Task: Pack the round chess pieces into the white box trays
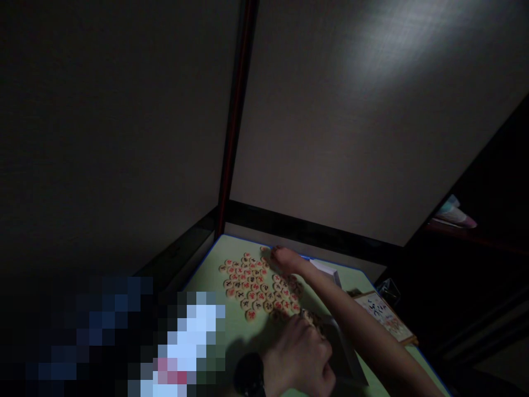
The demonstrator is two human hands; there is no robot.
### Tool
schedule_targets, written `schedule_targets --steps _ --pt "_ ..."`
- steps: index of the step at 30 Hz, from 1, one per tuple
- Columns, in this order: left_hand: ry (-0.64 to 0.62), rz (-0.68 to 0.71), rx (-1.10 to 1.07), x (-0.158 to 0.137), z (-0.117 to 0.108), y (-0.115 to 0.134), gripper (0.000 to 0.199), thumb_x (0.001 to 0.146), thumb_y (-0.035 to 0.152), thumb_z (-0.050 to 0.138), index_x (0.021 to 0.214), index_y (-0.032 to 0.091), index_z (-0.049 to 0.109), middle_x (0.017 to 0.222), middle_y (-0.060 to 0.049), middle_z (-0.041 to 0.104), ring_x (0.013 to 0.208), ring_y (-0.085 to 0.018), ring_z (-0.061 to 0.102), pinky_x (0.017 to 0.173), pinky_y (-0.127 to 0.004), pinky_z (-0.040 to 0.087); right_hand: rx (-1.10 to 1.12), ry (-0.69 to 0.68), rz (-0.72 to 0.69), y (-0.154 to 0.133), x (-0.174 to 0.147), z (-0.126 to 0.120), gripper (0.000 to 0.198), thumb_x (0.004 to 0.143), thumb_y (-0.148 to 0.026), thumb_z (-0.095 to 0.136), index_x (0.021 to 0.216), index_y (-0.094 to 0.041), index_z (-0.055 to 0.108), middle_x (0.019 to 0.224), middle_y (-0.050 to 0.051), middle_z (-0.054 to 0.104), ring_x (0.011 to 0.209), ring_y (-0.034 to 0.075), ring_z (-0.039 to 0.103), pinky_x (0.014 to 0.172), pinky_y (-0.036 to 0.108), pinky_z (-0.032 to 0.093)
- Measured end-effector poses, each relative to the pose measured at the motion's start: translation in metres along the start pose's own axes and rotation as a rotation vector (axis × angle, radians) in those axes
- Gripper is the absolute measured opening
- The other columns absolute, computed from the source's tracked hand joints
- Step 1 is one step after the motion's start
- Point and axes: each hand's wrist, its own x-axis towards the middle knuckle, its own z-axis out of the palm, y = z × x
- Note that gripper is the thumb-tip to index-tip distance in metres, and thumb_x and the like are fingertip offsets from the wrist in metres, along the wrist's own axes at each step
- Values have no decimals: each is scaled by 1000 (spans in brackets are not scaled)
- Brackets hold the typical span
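Note:
Many round xiangqi pieces [252, 279], marked in red or black, lie spread over the pale green table [206, 286]. My left hand [300, 353], with a black watch on its wrist, is closed, its knuckles bent over the near right edge of the pieces. More pieces [311, 318] show just past its fingers, beside a pale open box [345, 353]. Reaching across to the far side, my right hand [285, 260] has its fingers curled down near the outermost pieces. What either hand holds, if anything, is hidden.
A white box part [325, 271] lies near the far edge. On the right is a wood-edged board [386, 317] with writing and a picture. Wall panels [322, 138] border the table. A pixelated patch [185, 336] covers the lower left.

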Motion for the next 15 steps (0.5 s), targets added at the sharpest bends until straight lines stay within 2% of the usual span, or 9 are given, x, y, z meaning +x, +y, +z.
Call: schedule_targets --steps 4,8,15 --pt "-19 13 14 1 -5 1 25 72 36 55 74 15 69 64 -9 64 67 -23 58 75 -38 47 42 62 -18 5 -8 -9 16 90 -14 56 99 -11 68 101 13 70 91 19 64 77 26 46" --pt "2 19 24 1 -5 1 27 72 38 54 75 16 69 66 -9 65 67 -23 59 74 -38 47 79 100 -43 4 -15 -15 15 83 -13 58 92 -13 71 91 10 73 81 18 64 68 23 42" --pt "-53 -27 13 2 -10 2 25 70 35 55 76 15 70 67 -10 66 69 -24 60 75 -38 47 158 112 -120 -2 -17 -17 29 72 -4 57 89 -18 75 89 3 75 80 15 66 72 20 44"
